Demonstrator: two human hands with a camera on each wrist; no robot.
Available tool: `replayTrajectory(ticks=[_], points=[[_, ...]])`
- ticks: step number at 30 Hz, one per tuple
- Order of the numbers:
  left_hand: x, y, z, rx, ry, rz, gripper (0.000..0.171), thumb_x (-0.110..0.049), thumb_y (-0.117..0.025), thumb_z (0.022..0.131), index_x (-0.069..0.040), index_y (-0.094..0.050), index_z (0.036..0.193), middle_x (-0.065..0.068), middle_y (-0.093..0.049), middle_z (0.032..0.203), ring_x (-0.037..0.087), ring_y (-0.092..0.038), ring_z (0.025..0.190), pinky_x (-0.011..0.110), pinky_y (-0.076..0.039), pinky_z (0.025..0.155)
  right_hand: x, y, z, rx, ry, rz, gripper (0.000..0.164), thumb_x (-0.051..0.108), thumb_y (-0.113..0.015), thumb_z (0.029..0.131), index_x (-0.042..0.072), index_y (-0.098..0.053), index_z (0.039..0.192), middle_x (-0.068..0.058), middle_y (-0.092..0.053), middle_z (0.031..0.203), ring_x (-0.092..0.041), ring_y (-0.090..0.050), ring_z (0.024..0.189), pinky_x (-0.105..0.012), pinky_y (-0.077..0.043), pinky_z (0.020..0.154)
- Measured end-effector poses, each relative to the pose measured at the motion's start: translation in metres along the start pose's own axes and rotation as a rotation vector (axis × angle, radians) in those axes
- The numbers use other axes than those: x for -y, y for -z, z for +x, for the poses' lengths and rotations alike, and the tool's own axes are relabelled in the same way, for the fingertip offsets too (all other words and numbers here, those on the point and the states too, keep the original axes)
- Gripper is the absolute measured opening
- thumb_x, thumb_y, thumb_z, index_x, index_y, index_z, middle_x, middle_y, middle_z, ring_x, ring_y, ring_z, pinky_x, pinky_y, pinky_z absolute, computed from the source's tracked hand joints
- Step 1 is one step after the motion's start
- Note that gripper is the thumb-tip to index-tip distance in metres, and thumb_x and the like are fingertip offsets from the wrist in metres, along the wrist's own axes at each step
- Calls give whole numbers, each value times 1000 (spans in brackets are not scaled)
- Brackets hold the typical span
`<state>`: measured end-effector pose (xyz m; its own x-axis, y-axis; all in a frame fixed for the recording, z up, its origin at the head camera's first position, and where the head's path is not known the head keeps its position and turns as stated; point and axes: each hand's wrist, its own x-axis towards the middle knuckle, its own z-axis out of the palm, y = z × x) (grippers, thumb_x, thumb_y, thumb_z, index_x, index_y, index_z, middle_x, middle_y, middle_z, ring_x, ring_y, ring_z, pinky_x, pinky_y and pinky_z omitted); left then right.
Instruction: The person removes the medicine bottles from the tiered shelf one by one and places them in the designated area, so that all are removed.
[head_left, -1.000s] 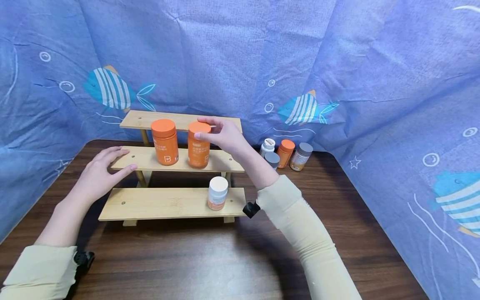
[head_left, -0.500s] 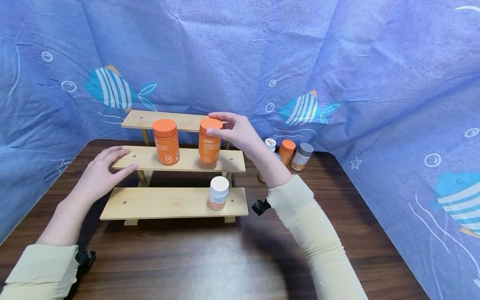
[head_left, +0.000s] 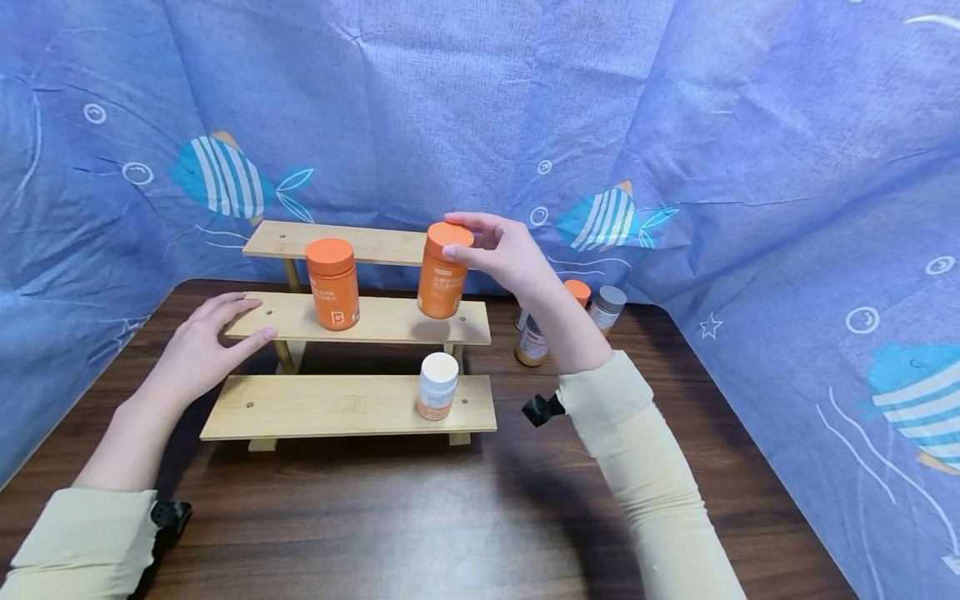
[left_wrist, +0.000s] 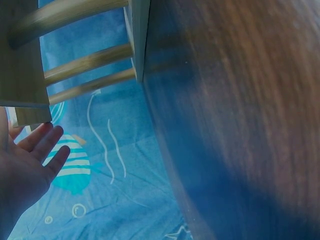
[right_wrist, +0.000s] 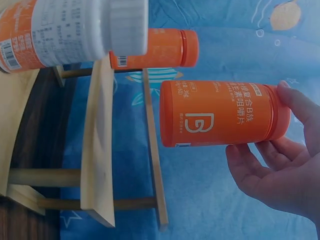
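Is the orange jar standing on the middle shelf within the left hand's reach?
Probably yes: the left hand is by the middle shelf, with nothing standing between it and the orange jar.

held orange bottle (right_wrist: 220, 114): outlined capital "b" (right_wrist: 199, 123) near the base; chinese lettering including "复合b族" and "生素咀嚼片"; smaller print including "36g" and "60". standing orange bottle (head_left: 333, 287): outlined "b" low on the front; remaining characters indistinct. white-and-orange bottle (right_wrist: 65, 32): barcode (right_wrist: 8, 54) and chinese lines, wording too blurred to transcribe.

blue fish-print cloth (head_left: 450, 108) hangs behind a dark wooden table (head_left: 360, 525).
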<state>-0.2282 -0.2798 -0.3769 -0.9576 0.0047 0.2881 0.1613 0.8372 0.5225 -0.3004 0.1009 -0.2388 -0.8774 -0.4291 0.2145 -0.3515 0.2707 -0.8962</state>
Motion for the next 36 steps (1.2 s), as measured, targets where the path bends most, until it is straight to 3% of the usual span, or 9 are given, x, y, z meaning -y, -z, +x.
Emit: replayTrajectory(ticks=[13, 19, 24, 32, 36], points=[[0, 0, -1, 1, 4, 6, 72, -51, -61, 87, -3, -45, 138, 27, -30, 146, 50, -24, 133, 70, -23, 98, 8, 23, -14, -76, -21, 42, 45, 21, -76, 81, 16, -63, 124, -6, -67, 108, -19, -62, 96, -35, -48, 95], [0, -1, 0, 2, 9, 13, 72, -52, -62, 86, -4, -45, 138, 27, -30, 146, 49, -24, 133, 70, -23, 98, 7, 35, -20, -109, -24, -40, 47, 28, -76, 80, 20, -63, 124, -3, -67, 108, -18, -62, 95, -34, -48, 90], [0, -1, 0, 0, 1, 12, 72, -51, -61, 87, -3, -45, 138, 27, -30, 146, 50, -25, 133, 70, -23, 98, 3, 45, -27, -136, -6, -59, 48, 27, -76, 80, 16, -62, 125, -5, -66, 106, -19, -62, 92, -31, -51, 82], [0, -1, 0, -4, -9, 6, 71, -51, -60, 88, -3, -45, 138, 26, -31, 146, 49, -25, 133, 69, -24, 97, -1, 63, -42, -200, -39, -57, 51, 30, -77, 79, 17, -62, 126, 3, -57, 131, -15, -60, 98, -29, -47, 89], [1, -1, 1, -1, -4, 9, 71, -51, -60, 87, -4, -45, 138, 26, -30, 147, 50, -25, 133, 70, -24, 97, -3, 71, -49, -223, -30, -35, 53, 27, -77, 79, 14, -60, 127, -1, -60, 126, -15, -60, 96, -25, -48, 85]])
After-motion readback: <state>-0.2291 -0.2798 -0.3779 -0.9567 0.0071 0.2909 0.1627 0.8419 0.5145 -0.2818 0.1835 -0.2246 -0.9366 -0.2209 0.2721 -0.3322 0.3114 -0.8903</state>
